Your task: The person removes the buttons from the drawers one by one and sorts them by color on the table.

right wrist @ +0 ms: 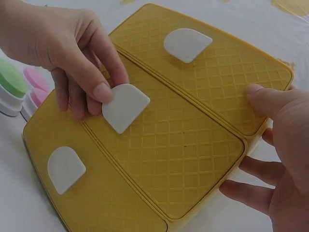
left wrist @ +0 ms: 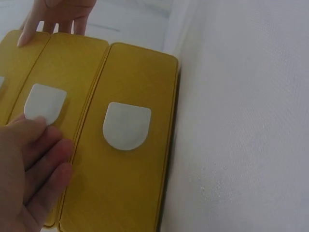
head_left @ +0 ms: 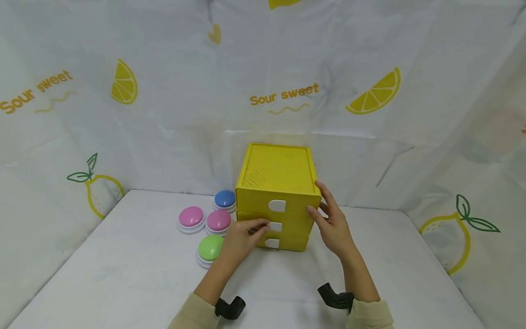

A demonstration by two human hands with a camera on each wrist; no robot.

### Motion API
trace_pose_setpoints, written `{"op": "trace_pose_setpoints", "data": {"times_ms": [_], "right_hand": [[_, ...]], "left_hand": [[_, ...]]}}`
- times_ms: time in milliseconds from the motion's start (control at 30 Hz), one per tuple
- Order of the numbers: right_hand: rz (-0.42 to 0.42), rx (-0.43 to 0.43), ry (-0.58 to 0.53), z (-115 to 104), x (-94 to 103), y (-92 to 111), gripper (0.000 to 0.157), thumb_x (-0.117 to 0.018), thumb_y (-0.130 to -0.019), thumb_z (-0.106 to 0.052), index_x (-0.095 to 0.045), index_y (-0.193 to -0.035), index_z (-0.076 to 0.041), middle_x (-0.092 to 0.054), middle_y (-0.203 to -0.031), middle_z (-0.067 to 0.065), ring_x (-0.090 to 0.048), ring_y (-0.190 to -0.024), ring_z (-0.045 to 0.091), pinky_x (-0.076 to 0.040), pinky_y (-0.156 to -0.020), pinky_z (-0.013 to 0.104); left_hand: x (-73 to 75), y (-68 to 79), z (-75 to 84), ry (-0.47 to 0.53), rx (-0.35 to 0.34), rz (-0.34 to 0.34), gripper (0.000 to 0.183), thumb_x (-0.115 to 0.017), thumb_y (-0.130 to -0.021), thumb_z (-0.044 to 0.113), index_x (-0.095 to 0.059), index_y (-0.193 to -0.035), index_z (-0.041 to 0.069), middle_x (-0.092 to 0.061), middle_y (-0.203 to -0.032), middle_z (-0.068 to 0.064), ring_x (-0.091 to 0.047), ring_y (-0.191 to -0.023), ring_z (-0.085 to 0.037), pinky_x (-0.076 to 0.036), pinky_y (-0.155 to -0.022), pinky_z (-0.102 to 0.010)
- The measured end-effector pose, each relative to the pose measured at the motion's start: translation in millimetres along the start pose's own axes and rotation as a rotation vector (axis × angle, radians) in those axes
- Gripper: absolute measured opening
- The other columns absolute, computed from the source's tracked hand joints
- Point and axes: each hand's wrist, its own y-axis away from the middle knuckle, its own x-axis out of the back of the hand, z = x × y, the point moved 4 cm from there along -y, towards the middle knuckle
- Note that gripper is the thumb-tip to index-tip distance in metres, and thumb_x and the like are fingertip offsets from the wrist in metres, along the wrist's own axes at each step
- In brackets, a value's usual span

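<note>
A yellow box with three stacked drawers (head_left: 279,169) stands on the white table, a white rounded tab on each drawer front. With thumb and fingers my left hand (head_left: 242,237) pinches the middle tab (right wrist: 126,107); that drawer's front looks level with its neighbours. My right hand (head_left: 334,230) grips the box's right front edge, its thumb on the top drawer front (right wrist: 227,63) and its other fingers along the side. The top tab (left wrist: 126,126) and bottom tab (right wrist: 65,169) are untouched. The box's back is hidden.
Left of the box sit round push buttons on white bases: a blue one (head_left: 224,198), two pink ones including the left pink button (head_left: 191,216), and a green one (head_left: 211,248), partly behind my left hand. A lemon-print sheet (head_left: 185,114) hangs behind the table.
</note>
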Motion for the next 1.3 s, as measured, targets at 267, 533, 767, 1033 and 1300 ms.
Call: {"op": "trace_pose_setpoints", "data": {"times_ms": [267, 533, 767, 1033, 1300], "right_hand": [[-0.001, -0.003, 0.006, -1, 0.0, 0, 0.067, -0.057, -0.104, -0.028, -0.021, -0.16, -0.039, -0.024, -0.169, 0.003, -0.042, -0.145, 0.044, -0.049, -0.104, 0.061], [0.009, -0.012, 0.026, -2, 1.3, 0, 0.067, -0.057, -0.104, -0.028, -0.021, -0.16, -0.039, -0.024, -0.169, 0.003, -0.043, -0.144, 0.044, -0.049, -0.104, 0.061], [0.007, -0.003, 0.024, -1, 0.2, -1, 0.067, -0.057, -0.104, -0.028, -0.022, -0.16, -0.039, -0.025, -0.169, 0.003, -0.044, -0.144, 0.044, -0.05, -0.103, 0.062], [0.009, 0.011, 0.025, 0, 3.5, 0, 0.067, -0.057, -0.104, -0.026, -0.021, -0.16, -0.038, -0.026, -0.169, 0.003, -0.043, -0.143, 0.045, -0.05, -0.101, 0.063], [0.001, 0.018, 0.009, -2, 2.2, -1, 0.067, -0.057, -0.104, -0.026, -0.022, -0.16, -0.038, -0.025, -0.169, 0.003, -0.043, -0.144, 0.044, -0.05, -0.104, 0.061]], "left_hand": [[-3.7, 5.7, -9.3, 0.121, 0.153, -0.011, 0.017, -0.079, -0.088, 0.019, -0.081, -0.103, 0.01, -0.08, -0.093, -0.003, -0.075, -0.081, -0.013, -0.059, -0.073, -0.017], [-10.7, 17.5, -26.5, 0.175, 0.284, -0.13, 0.015, -0.078, -0.089, 0.02, -0.082, -0.101, 0.011, -0.08, -0.095, -0.003, -0.074, -0.085, -0.011, -0.058, -0.074, -0.016], [-19.3, 23.9, -34.5, 0.085, 0.281, -0.189, 0.014, -0.08, -0.088, 0.023, -0.082, -0.098, 0.014, -0.08, -0.093, 0.001, -0.073, -0.085, -0.01, -0.058, -0.076, -0.017], [-30.2, 25.7, -40.8, 0.11, 0.281, -0.174, 0.012, -0.08, -0.088, 0.024, -0.082, -0.095, 0.014, -0.08, -0.09, 0.002, -0.069, -0.081, -0.003, -0.058, -0.073, -0.017], [-28.9, 31.2, -41.3, 0.103, 0.288, -0.126, 0.012, -0.078, -0.09, 0.024, -0.083, -0.095, 0.015, -0.08, -0.089, 0.004, -0.066, -0.083, -0.002, -0.057, -0.073, -0.017]]}}
